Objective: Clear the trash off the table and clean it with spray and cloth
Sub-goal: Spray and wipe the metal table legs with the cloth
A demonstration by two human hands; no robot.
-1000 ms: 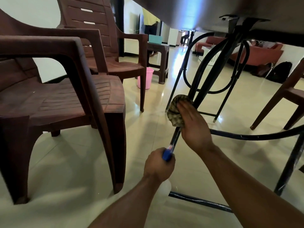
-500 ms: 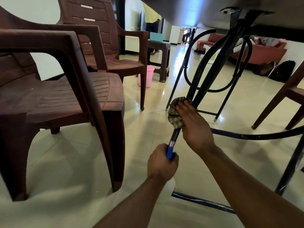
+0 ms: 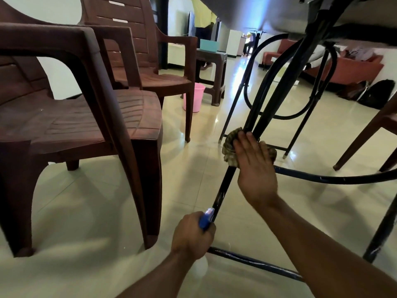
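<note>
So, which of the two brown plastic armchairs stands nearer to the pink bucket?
The farther armchair, the one behind. The pink bucket sits by its front leg; the near armchair stands closer to the camera.

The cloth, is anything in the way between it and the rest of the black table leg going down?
Nothing visible blocks it. The right hand presses the cloth around the table leg, and the leg below is bare down to the left hand, which holds the spray bottle beside the leg's lower part.

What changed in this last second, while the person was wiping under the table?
The right hand slid the cloth slightly up the black table leg. Nothing was picked up or released. The left hand still grips the spray bottle; the chairs haven't moved.
</note>
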